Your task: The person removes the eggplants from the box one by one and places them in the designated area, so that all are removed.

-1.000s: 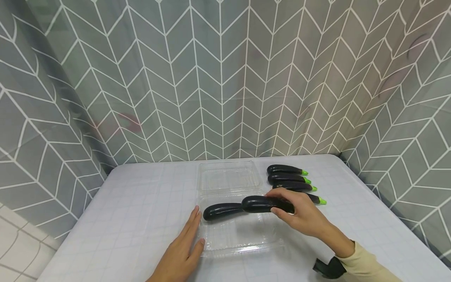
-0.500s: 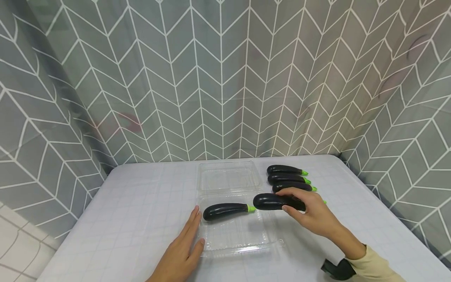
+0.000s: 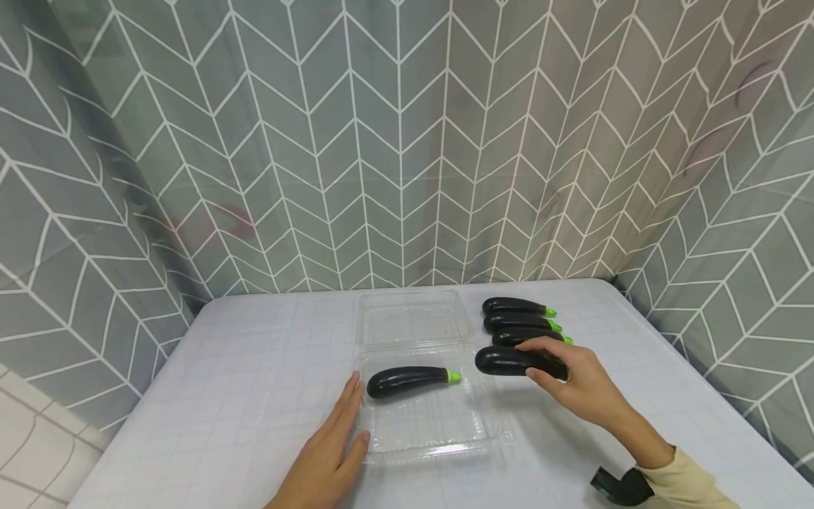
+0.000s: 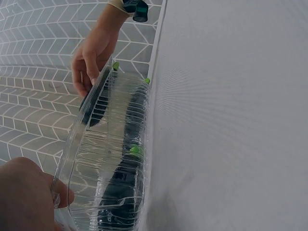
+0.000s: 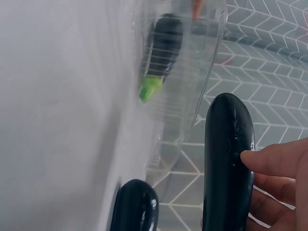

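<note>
My right hand [image 3: 579,385] grips a glossy black eggplant [image 3: 509,361], its thumb and fingers on opposite sides; the stem end is hidden by the hand. In the right wrist view this eggplant [image 5: 226,163] is held above the table. One eggplant [image 3: 407,382] with a green stem lies in the base of a clear plastic clamshell container [image 3: 439,449], whose lid [image 3: 413,318] is laid back. Along the container's left rim rests my left hand [image 3: 327,445], fingers straight. In the left wrist view the left thumb [image 4: 62,195] touches the clear rim.
Beyond the held eggplant, more eggplants [image 3: 515,306] lie in a row at the back right. Another eggplant [image 5: 134,207] shows on the table at the right wrist view's bottom. A white cloth covers the table [image 3: 267,353]; a grey patterned curtain [image 3: 400,141] hangs behind.
My right hand has moved right with the eggplant, from above the container to beside it. The green stem of the eggplant in the container has come into view. My left hand has stayed still.
</note>
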`<state>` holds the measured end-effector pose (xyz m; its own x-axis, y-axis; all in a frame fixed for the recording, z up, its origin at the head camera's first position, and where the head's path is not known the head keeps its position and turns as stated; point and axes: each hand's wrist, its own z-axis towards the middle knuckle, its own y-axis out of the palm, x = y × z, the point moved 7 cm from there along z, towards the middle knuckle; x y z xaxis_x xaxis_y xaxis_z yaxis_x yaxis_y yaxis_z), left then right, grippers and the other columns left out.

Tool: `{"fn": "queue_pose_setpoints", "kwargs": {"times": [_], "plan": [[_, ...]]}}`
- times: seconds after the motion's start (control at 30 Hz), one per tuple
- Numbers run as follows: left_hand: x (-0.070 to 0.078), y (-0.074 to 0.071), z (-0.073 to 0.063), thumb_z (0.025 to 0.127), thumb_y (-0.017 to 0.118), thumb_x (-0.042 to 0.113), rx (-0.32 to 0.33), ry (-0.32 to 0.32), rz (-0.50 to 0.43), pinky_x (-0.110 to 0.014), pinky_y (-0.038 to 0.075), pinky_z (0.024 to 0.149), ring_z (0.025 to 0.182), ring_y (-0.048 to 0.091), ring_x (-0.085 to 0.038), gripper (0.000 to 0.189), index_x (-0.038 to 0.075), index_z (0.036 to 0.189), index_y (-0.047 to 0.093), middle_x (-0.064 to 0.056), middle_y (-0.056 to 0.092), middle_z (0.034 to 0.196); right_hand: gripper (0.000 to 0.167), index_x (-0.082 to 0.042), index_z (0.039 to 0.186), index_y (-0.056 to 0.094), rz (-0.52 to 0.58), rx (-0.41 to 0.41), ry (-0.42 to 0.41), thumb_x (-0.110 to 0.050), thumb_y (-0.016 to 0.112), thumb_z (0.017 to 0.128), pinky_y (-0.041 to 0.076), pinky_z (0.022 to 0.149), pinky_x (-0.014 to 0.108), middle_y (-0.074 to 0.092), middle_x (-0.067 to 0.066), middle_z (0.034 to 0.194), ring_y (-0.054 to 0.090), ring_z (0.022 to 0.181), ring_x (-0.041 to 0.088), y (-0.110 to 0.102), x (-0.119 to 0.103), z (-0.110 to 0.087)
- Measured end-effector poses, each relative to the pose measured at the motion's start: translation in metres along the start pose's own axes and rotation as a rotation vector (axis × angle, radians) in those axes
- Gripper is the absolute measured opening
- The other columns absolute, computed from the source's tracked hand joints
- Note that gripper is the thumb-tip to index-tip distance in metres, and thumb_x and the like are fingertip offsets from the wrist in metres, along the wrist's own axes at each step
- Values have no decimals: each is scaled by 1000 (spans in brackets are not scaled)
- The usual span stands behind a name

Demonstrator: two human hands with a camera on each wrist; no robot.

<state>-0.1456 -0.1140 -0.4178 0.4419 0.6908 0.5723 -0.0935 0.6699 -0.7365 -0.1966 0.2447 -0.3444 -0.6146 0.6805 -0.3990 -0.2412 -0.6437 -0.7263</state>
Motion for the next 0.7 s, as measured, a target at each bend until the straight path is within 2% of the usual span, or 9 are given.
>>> {"fn": "queue_pose_setpoints", "kwargs": {"times": [0.37,0.7], "plan": [[0,1,0,102,63,15,-9,-15,3,-50,42,111,148,32,-15,71,9,165,31,3,19,172,45,-20,116,75,-10,23,38,4,87,79,44,88,12,74,-7,111,70,101,20,-4,16,-7],[0,0,0,102,64,15,-3,-12,-1,-50,41,112,149,30,-13,71,10,165,30,5,19,172,43,-18,114,75,-63,14,90,3,87,78,44,88,13,75,-1,111,69,103,27,-7,31,-13]]}}
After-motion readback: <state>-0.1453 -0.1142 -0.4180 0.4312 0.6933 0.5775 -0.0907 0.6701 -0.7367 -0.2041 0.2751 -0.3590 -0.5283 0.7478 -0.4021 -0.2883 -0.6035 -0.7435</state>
